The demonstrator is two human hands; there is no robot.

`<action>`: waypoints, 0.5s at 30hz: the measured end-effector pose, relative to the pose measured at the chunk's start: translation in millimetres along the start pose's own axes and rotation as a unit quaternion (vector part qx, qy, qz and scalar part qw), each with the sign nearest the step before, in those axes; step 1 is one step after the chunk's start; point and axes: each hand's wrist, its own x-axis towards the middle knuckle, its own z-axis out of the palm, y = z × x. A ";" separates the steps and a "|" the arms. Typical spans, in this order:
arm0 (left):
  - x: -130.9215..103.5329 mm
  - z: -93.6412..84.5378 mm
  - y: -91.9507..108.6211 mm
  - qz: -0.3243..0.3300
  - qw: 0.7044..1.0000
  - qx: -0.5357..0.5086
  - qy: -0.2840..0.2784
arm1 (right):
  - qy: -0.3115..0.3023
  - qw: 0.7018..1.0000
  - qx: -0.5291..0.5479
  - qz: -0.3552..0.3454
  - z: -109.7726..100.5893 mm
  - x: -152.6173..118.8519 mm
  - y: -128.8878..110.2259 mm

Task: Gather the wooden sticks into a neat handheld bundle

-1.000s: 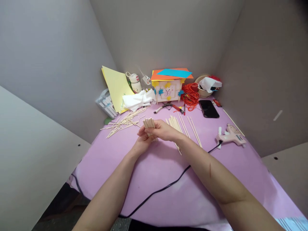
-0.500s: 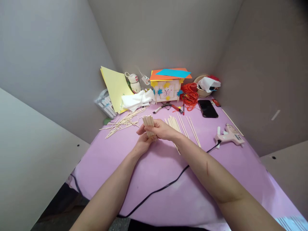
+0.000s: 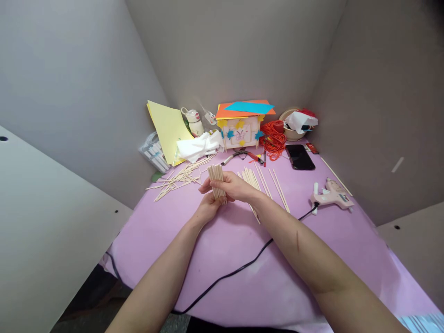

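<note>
Both hands meet at the middle of the purple-covered table [image 3: 243,259]. My right hand [image 3: 234,186] is wrapped around a short bundle of wooden sticks [image 3: 217,175], which stands nearly upright with its lower end near the cover. My left hand [image 3: 207,209] cups the bundle from below and behind. A loose scatter of thin sticks [image 3: 176,178] lies just left of the hands. A row of longer sticks [image 3: 265,182] lies just right of them.
A hot glue gun [image 3: 331,195] lies at the right, its black cord [image 3: 236,273] running across the front. At the back stand a decorated small house [image 3: 242,128], yellow paper [image 3: 168,129], white cloth [image 3: 199,144], orange cord [image 3: 274,138], a bowl [image 3: 293,125], a black phone [image 3: 299,157] and pliers [image 3: 243,155].
The bundle has tipped a little more upright in my hands and sits slightly farther right. The hands stay in the same place; the view has shifted only slightly.
</note>
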 end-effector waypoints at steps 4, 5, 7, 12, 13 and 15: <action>-0.7 0.1 4.6 0.011 1.000 0.008 -0.006 | 0.000 1.000 0.014 0.002 -0.5 0.1 0.6; -0.7 0.1 5.3 0.011 1.000 0.005 -0.008 | -0.001 1.000 0.016 0.002 -0.7 0.2 1.1; -0.8 -0.3 6.2 0.012 1.000 0.005 -0.010 | 0.000 1.000 0.017 0.000 -1.0 0.4 2.3; -0.9 -1.3 7.0 0.017 1.000 0.020 -0.012 | 0.000 1.000 0.017 -0.009 -1.0 1.1 4.3; -1.1 -1.3 6.9 0.017 1.000 0.018 -0.012 | 0.001 1.000 0.019 -0.009 -0.7 1.2 4.3; -1.4 -1.0 6.5 0.017 1.000 0.012 -0.011 | 0.004 1.000 0.021 -0.006 0.0 1.3 4.2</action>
